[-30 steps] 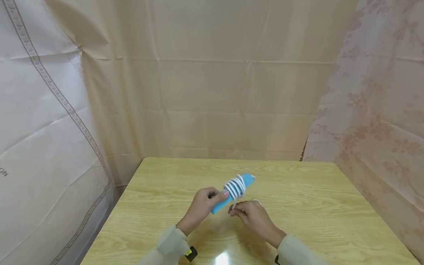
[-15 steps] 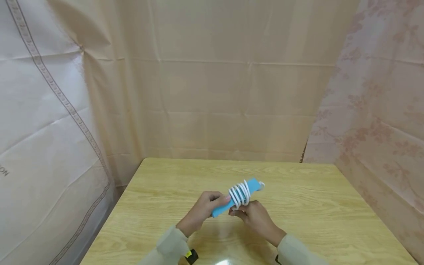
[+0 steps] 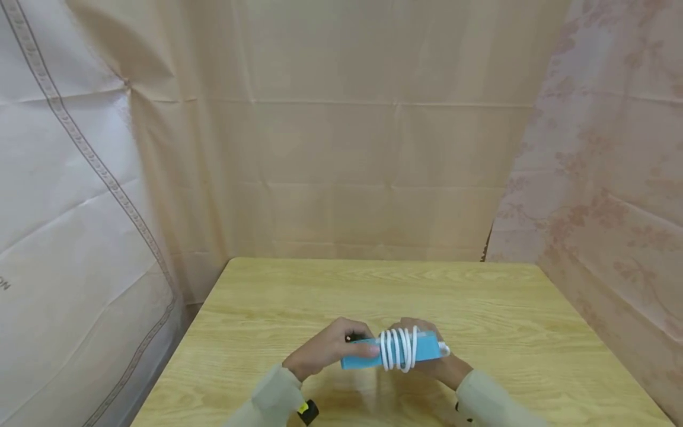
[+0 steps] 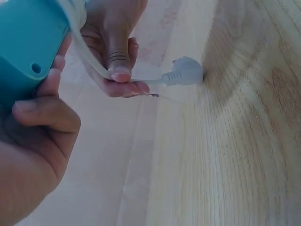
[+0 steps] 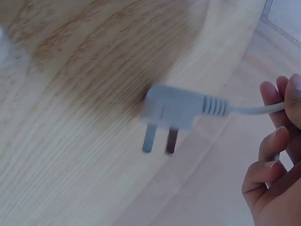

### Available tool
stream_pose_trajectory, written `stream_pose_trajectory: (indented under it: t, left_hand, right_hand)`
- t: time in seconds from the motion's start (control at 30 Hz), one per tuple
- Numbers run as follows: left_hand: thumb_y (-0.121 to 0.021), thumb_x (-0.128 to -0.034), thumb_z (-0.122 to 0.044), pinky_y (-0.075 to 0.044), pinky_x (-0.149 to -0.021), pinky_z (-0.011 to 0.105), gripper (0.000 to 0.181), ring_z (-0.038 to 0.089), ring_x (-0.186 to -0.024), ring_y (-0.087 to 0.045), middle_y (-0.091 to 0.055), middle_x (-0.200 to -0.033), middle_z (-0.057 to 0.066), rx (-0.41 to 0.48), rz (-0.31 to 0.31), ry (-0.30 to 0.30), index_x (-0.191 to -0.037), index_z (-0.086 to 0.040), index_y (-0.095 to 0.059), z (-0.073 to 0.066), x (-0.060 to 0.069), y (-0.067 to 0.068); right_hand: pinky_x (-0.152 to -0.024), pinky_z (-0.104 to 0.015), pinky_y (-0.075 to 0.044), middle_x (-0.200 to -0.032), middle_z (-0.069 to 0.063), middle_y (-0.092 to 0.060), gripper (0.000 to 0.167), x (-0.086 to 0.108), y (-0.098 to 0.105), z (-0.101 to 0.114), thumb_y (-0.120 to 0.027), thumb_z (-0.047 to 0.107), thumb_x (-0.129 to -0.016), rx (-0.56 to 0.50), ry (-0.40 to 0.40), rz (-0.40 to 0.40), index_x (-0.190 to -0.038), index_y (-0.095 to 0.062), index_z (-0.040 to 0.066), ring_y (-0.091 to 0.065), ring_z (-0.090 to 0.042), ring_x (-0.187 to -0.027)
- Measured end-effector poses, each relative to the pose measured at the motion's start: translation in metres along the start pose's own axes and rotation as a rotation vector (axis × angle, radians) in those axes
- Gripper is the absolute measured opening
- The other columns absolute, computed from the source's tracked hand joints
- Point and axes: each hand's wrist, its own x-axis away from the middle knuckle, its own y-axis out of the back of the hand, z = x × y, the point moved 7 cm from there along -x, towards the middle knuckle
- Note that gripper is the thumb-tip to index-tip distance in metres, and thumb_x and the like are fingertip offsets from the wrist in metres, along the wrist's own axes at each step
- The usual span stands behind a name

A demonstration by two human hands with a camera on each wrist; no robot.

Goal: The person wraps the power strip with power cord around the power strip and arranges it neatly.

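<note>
My left hand (image 3: 331, 347) grips one end of a long blue power strip (image 3: 428, 347), thumb along its near side. White cord (image 3: 407, 350) is wound round the strip's middle in several loops. In the left wrist view, the strip's end shows a small round hole. Behind the strip, partly hidden in the head view, is my right hand (image 3: 421, 325). It pinches the cord close to the plug, as both wrist views show. The white plug (image 5: 171, 108) hangs free past the fingers, two prongs visible, above the table.
Both hands are over the near part of a wood-grain table (image 3: 299, 290). A beige cloth (image 3: 341, 148) hangs behind it, with a white sheet (image 3: 69, 237) at left and a floral one (image 3: 613, 196) at right.
The strip has turned from slanting up to the right to nearly level, and has come lower. My right hand has passed from the near side to behind it, carrying the cord round.
</note>
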Motion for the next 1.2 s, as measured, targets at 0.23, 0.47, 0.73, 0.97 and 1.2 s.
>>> stream_pose_trajectory:
  t: [0.23, 0.47, 0.73, 0.97, 1.2]
  left_hand:
    - [-0.072, -0.0940, -0.041, -0.054, -0.074, 0.027, 0.034, 0.006, -0.080, -0.061, -0.070, -0.093, -0.006, -0.043, 0.103, -0.014, -0.099, -0.007, -0.074, -0.002, -0.001, -0.006]
    - [-0.077, -0.0905, -0.038, -0.051, -0.067, 0.022, 0.027, 0.003, -0.077, -0.058, -0.068, -0.090, -0.009, -0.137, 0.167, 0.019, -0.094, -0.011, -0.074, 0.007, 0.000, -0.009]
    - [-0.084, -0.0831, -0.047, -0.047, -0.057, 0.020, 0.027, 0.000, -0.068, -0.054, -0.063, -0.081, -0.016, -0.484, 0.117, 0.014, -0.085, -0.022, -0.073, 0.013, 0.000, -0.012]
    - [-0.081, -0.0842, -0.049, -0.042, -0.051, 0.020, 0.030, 0.001, -0.060, -0.050, -0.060, -0.075, -0.015, -0.538, 0.078, 0.068, -0.084, -0.021, -0.072, 0.014, -0.002, -0.010]
    - [-0.079, -0.0822, -0.059, -0.038, -0.049, 0.019, 0.038, 0.000, -0.057, -0.046, -0.055, -0.069, -0.016, -0.740, 0.023, 0.067, -0.079, -0.022, -0.071, 0.014, -0.006, -0.012]
  right_hand:
    - [-0.060, -0.019, -0.048, -0.086, 0.020, -0.071, 0.013, 0.002, -0.005, -0.009, -0.083, 0.024, -0.082, 0.045, 0.089, -0.077, -0.095, -0.079, 0.026, -0.053, 0.005, -0.070]
    - [-0.063, -0.020, -0.050, -0.088, 0.016, -0.073, 0.014, 0.003, -0.002, -0.008, -0.081, 0.013, -0.085, 0.081, 0.179, -0.103, -0.096, -0.081, 0.022, -0.054, 0.004, -0.073]
    - [-0.061, -0.018, -0.049, -0.090, 0.019, -0.072, 0.009, 0.006, -0.004, -0.007, -0.082, 0.020, -0.085, 0.086, 0.186, -0.114, -0.092, -0.080, 0.024, -0.055, 0.003, -0.075]
    - [-0.057, -0.014, -0.043, -0.082, 0.019, -0.067, 0.006, 0.005, 0.000, -0.006, -0.083, 0.025, -0.084, 0.164, 0.178, -0.129, -0.089, -0.080, 0.025, -0.047, 0.004, -0.069]
    - [-0.060, -0.015, -0.047, -0.081, 0.017, -0.064, 0.008, 0.003, 0.002, -0.002, -0.081, 0.028, -0.088, 0.180, 0.126, -0.110, -0.090, -0.080, 0.020, -0.052, 0.003, -0.072]
